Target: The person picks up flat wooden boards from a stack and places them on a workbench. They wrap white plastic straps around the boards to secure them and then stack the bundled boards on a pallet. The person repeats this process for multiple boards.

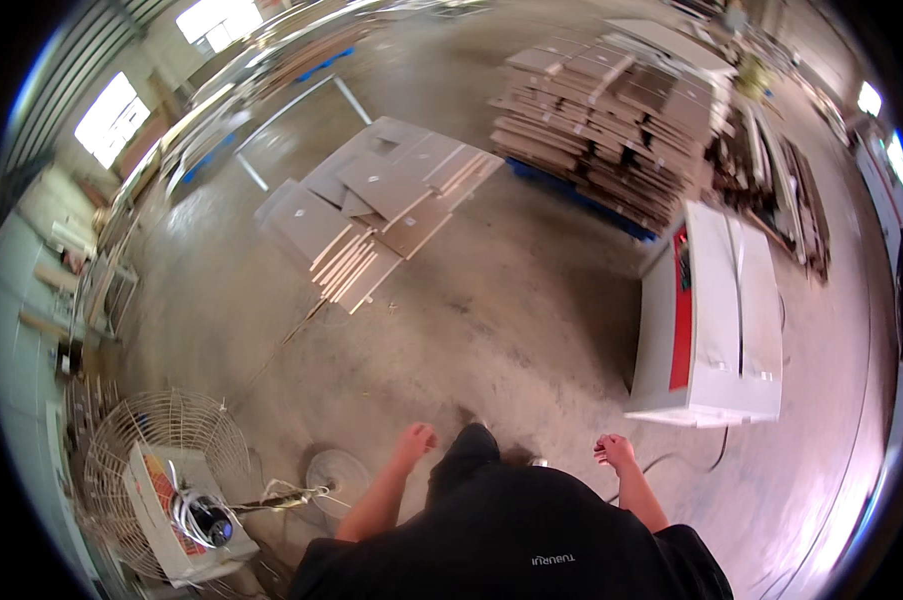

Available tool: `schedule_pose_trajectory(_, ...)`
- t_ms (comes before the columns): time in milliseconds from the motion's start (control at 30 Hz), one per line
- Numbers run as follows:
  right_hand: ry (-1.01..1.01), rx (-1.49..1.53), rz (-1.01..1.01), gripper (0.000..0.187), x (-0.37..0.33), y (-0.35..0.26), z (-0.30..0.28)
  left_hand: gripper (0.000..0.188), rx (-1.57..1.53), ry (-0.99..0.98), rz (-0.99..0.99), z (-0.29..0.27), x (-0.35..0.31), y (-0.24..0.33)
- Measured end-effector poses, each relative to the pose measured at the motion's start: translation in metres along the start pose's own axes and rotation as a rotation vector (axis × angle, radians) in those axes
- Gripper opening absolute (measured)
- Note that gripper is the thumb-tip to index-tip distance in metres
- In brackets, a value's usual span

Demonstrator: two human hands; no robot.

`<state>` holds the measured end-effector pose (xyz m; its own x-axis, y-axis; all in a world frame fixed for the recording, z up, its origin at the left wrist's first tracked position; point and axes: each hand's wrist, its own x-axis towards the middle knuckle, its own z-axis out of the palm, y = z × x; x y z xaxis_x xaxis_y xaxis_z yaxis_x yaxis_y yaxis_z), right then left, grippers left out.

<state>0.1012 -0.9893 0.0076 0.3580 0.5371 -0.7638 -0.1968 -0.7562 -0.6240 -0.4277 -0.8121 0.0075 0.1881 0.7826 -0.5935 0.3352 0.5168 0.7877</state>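
Observation:
My left hand hangs in front of my body on the left, fingers curled in and nothing visible in them. On the other side my right hand is held out with its fingers loosely bent and a little apart, also without anything in it. Neither hand touches an object. Closest to the right hand stands a white box-shaped cabinet with a red stripe. Left of my left arm is a large wire-caged fan on a round base; a carton with a coiled cable and a dark device sits against it.
Brown flat panels lie stacked low ahead. A taller panel stack rests on a blue pallet to the far right, with long offcut strips beside it. A dark cable runs over the concrete floor near the cabinet.

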Motion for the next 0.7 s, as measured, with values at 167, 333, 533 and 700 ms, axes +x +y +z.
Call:
schedule_pose_trajectory(167,-0.048,-0.503,0.003,0.028,0.071,-0.117,0.028,0.032,0.173,-0.077,-0.131,-0.013,0.075,-0.056)
schedule_pose_trajectory(333,-0.078,-0.941,-0.103,0.032,0.124,-0.152,0.041,0.027,-0.141,-0.205,-0.775,-0.064,0.150,-0.098)
schedule_pose_trajectory(533,-0.183,-1.083,-0.230,0.035,0.201,-0.241,0.090,0.032,0.367,-0.030,-0.224,-0.133,0.302,-0.004)
schedule_pose_trajectory(700,-0.217,-1.195,-0.431,0.038,0.288,-0.343,0.128,0.031,0.446,0.228,0.463,-0.160,0.426,0.170)
